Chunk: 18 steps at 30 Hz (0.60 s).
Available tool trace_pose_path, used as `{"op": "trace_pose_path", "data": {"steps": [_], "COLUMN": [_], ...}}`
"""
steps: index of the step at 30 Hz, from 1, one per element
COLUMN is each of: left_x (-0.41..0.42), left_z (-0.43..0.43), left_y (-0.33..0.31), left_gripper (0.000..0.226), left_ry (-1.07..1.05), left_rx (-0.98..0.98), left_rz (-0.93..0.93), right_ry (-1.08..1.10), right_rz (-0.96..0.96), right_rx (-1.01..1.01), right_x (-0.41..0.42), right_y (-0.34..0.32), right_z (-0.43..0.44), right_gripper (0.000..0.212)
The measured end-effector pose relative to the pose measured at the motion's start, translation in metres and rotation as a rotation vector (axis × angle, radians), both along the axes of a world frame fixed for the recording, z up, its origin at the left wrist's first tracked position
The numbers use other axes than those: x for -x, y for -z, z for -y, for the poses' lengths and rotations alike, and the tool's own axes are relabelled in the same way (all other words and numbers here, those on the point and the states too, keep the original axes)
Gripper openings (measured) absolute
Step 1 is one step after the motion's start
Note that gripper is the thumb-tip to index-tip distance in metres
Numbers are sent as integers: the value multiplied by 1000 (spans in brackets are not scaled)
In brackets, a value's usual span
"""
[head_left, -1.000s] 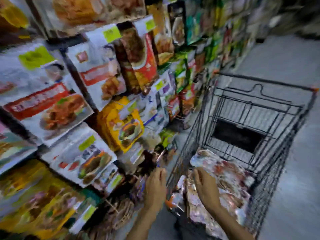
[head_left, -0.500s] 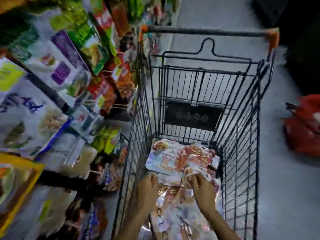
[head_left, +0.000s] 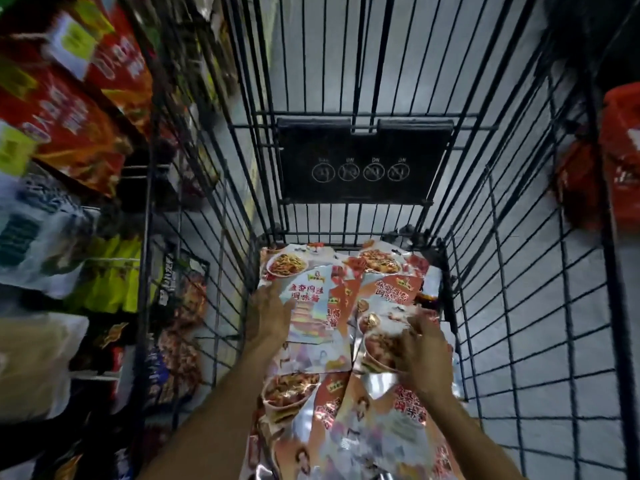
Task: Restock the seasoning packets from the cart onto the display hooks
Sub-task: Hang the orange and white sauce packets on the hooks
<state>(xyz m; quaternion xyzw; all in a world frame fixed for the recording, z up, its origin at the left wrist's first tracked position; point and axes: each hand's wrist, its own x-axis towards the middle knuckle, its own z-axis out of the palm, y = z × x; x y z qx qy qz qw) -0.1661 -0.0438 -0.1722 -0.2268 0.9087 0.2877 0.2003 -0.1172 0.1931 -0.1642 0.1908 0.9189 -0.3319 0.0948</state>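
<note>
A heap of shiny seasoning packets [head_left: 346, 427], printed in red and white with pictures of food bowls, fills the bottom of the black wire cart [head_left: 519, 306]. Both my hands are down inside the cart on the heap. My left hand [head_left: 270, 317] lies with straight fingers against the left edge of a pale blue and white packet [head_left: 308, 306]. My right hand [head_left: 422, 348] has its fingers curled over the top edge of a packet with a bowl picture [head_left: 379, 348], whose silver lower edge is lifted. The display hooks are hidden behind hanging goods.
Hanging packets [head_left: 69, 116] in red, green, white and yellow crowd the display to the left of the cart. A black plastic flap [head_left: 360, 161] hangs on the cart's far wall. Red goods [head_left: 620, 150] sit on the grey floor to the right.
My view has swung from the display down into the cart. Both hands have reached deeper onto the packets; the right hand's fingers have curled over one packet.
</note>
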Motion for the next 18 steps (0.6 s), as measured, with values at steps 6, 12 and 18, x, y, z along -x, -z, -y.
{"op": "trace_pose_path", "data": {"steps": [6, 12, 18], "left_x": [-33, -57, -29], "left_z": [-8, -3, -7], "left_y": [9, 3, 0], "left_gripper": [54, 57, 77], "left_ry": [37, 172, 37], "left_rx": [58, -69, 25], "left_rz": [-54, -105, 11], "right_ry": [83, 257, 371], "right_rz": [1, 110, 73], "right_rx": [-127, -27, 27], "right_x": [-47, -73, -75], "right_y": [-2, -7, -8], "right_z": [-19, -13, -10], "right_gripper": [32, 46, 46]}}
